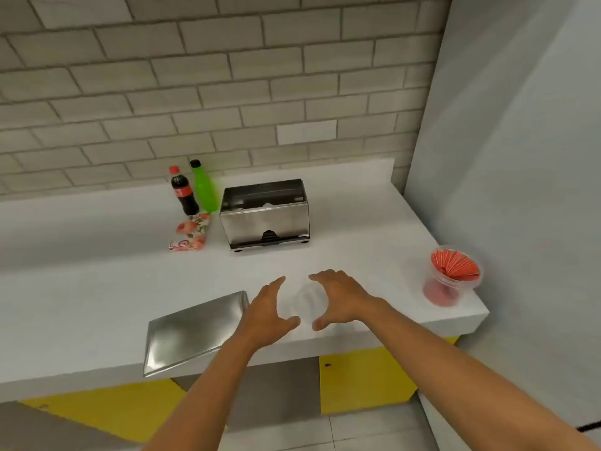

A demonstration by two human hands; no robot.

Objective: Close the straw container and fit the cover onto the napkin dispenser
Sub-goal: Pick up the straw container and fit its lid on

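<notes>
Right now both of my hands are spread open and curved toward each other, the left hand (271,312) and the right hand (338,299) flanking a faint clear lid (307,302) that lies on the table (357,229) between them. Neither has closed on it — fingers and thumbs form two loose cups, and I cannot tell whether any fingertip is touching the plastic yet, it is so transparent.

To do this step well, I judge I should bring both palms in evenly and pinch the lid by its rim, not its middle (thin clear plastic like this will likely flex and slip if squeezed flat). Lifting it level should make seating it easier.

Outward from there: the straw container (452,275), a clear cup full of red straws, stands open well off to the right of my right hand, close to the table's corner — a risky spot, so I would press the lid down gently rather than shove sideways.

The metal cover (195,333) lies flat just beside my left hand, its near corner overhanging the table's front edge. The napkin dispenser (265,216) sits farther back, beyond both hands, its top uncovered. Left of it are a cola bottle (183,192), a green bottle (204,187) and a flowered packet (190,234).
</notes>
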